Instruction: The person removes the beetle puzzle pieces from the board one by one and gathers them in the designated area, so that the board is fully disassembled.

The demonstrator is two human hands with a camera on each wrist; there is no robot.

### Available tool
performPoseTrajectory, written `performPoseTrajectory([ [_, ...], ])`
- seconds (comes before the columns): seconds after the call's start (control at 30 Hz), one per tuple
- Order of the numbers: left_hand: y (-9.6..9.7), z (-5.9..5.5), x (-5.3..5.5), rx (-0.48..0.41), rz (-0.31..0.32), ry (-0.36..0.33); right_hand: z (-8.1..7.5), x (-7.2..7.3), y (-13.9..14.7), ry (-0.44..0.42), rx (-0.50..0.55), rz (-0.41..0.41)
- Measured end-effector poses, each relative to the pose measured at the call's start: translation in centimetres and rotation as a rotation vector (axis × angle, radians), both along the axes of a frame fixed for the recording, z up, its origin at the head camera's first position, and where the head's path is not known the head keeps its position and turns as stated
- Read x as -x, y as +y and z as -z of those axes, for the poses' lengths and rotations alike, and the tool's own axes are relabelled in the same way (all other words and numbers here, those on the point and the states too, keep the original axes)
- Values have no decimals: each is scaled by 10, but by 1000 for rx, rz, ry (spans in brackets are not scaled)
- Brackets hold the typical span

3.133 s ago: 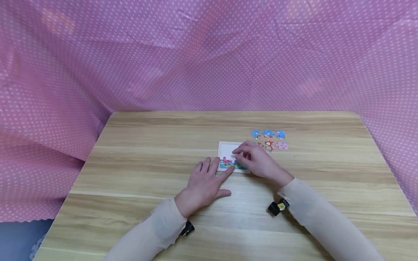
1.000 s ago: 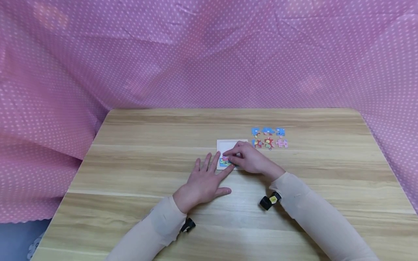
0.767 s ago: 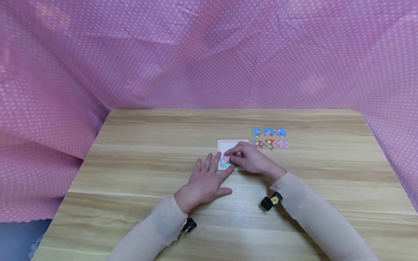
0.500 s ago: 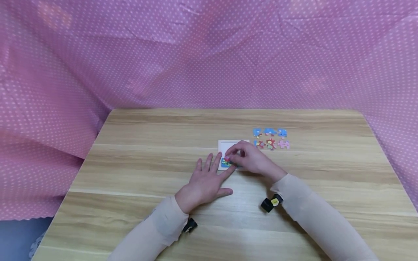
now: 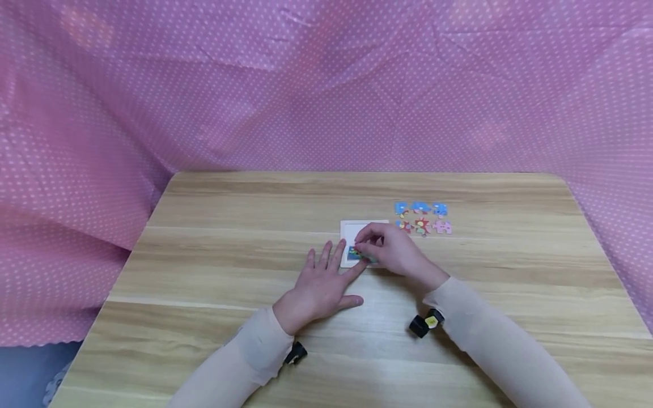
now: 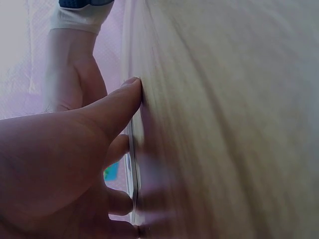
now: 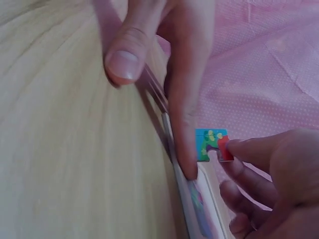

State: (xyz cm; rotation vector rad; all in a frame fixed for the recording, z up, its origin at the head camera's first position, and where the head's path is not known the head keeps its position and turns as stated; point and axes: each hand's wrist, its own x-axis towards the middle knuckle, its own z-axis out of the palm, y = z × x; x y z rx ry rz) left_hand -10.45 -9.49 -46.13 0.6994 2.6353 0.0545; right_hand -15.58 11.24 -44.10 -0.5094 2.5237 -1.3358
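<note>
My right hand pinches a small jigsaw piece between thumb and fingertips over the lower left of a white puzzle tray. Blue, green and red show on the piece, which stands up from the tray in the right wrist view. More printed puzzle lies inside the tray, partly hidden by my hands. Spread wide on the table, my left hand has its index finger at the tray's front edge and other fingertips near its left side.
Several loose jigsaw pieces lie in two rows right of the tray, blue ones in the far row, red and pink ones nearer. A pink dotted cloth hangs behind the wooden table.
My right hand has moved left across the tray from its right part, and the jigsaw piece now stands tilted up in its grip. My left hand and the loose pieces stay put.
</note>
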Motion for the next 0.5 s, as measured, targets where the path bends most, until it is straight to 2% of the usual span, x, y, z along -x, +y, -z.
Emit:
performPoseTrajectory([
  [0.17, -2, 1, 0, -23, -3, 7, -3, 0, 11, 13, -5, 38],
  [0.33, 0, -8, -2, -27, 1, 9, -3, -2, 22, 17, 7, 67],
  [0.5, 1, -9, -1, -15, 2, 9, -5, -3, 31, 12, 36, 89],
])
